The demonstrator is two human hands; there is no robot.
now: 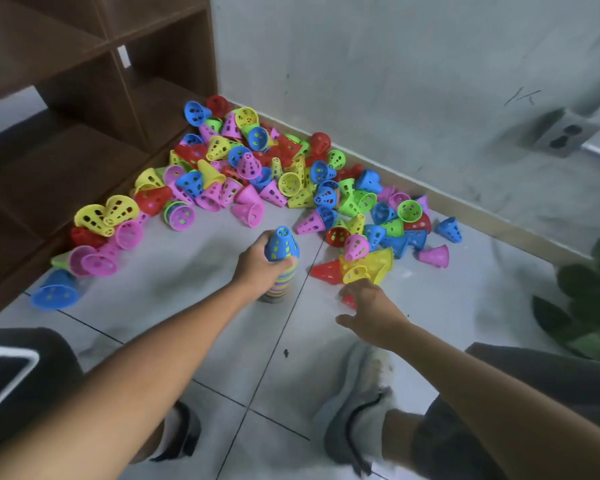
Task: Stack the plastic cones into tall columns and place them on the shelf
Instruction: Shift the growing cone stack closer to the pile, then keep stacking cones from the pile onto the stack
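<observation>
A column of stacked cones (280,284) stands on the tiled floor, topped by a blue cone (282,244). My left hand (257,263) grips the column just under that top cone. My right hand (371,311) reaches, blurred, over a small red cone (350,301) on the floor, its fingers spread near a yellow cone (355,273) and a red cone (326,270); whether it touches them I cannot tell. A large heap of loose cones (257,171) in several colours lies along the wall and up to the shelf (94,81).
The brown wooden shelf with open compartments stands at the left. A grey wall (395,81) with a socket (565,133) runs behind the heap. A green plant (589,299) is at the right. My legs and shoes (357,410) are at the bottom.
</observation>
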